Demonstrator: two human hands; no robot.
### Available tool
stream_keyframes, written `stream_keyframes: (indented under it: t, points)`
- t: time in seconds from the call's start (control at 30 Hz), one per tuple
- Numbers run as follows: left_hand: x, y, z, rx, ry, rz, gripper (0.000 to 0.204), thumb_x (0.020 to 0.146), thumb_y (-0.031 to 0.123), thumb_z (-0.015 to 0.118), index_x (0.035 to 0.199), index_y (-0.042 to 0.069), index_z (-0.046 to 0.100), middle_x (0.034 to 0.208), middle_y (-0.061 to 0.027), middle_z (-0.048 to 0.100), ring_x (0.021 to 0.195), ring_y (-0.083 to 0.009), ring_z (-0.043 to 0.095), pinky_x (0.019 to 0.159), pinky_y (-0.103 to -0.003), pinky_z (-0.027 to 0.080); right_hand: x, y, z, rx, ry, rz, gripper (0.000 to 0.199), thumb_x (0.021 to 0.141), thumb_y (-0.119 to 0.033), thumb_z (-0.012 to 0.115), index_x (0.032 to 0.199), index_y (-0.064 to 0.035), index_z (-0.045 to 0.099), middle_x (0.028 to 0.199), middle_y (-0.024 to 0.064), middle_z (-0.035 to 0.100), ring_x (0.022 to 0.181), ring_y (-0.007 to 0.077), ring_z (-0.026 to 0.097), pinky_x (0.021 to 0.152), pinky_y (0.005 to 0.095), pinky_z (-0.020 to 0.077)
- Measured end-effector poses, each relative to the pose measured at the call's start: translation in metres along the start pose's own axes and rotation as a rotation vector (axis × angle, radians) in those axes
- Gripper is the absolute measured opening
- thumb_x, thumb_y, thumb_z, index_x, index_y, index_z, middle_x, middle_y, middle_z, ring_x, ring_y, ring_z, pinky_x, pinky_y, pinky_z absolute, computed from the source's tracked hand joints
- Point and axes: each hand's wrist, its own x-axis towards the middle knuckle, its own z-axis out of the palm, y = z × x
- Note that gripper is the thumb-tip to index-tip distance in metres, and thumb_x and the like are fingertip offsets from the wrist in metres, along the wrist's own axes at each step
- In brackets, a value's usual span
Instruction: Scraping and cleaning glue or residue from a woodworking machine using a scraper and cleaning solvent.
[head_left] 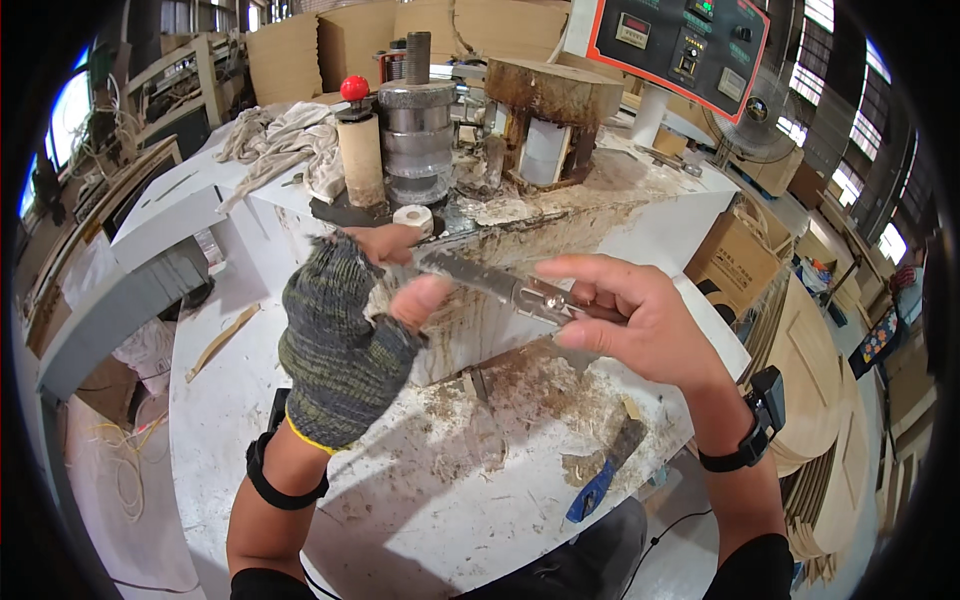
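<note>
Grey metal tool (482, 277) held loosely in right hand (648, 318); gloved left hand (352, 325) at other end, grip unclear.

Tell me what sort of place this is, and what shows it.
Probably a woodworking workshop or factory: shaped wooden panels are stacked at the right, a control panel stands at the upper right, and a blue-handled scraper lies in front.

Glove (340, 340): mottled dark green-grey, yellow hem (309, 438). Cylindrical tool (482, 277), dull grey from where I stand. Knob (354, 88) bright red. Scraper handle (592, 492) blue. White tabletop (430, 515), blotched brown.
</note>
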Motion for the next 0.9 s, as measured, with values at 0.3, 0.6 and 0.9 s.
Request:
stream_keyframes:
  t: [0.3,0.6,0.9]
  points:
    - [0.039,-0.064,0.012,0.136,0.363,0.275,0.045,0.084,0.015,0.073,0.123,0.004,0.056,0.094,-0.0125,0.067,0.082,-0.0286,0.065,0.075,-0.038,0.051,0.001,0.000,0.011,-0.352,0.246,0.065,0.016,0.093,-0.007,0.058,0.107,-0.0017,0.052,0.076,0.0113,0.061,0.065,0.0182,0.062,0.060,0.0330,0.0482]
    - [0.059,-0.094,0.008,0.113,0.047,-0.251,0.036,0.080,0.023,0.072,0.103,0.001,0.054,0.092,-0.0244,0.061,0.089,-0.0366,0.062,0.081,-0.044,0.048,0.041,-0.025,0.032,-0.868,0.118,-0.324,0.046,0.088,0.001,0.059,0.132,-0.0121,0.058,0.082,0.0061,0.047,0.076,0.0181,0.048,0.073,0.0272,0.0424]
    - [0.054,-0.116,0.014,0.207,0.069,-0.105,0.065,0.079,0.017,0.071,0.133,0.000,0.041,0.100,-0.0244,0.060,0.095,-0.0392,0.060,0.083,-0.045,0.047,0.051,-0.017,0.040,-1.109,0.304,-0.336,0.038,0.088,-0.013,0.066,0.125,-0.0219,0.065,0.074,0.0065,0.046,0.065,0.0209,0.047,0.060,0.0320,0.0422]
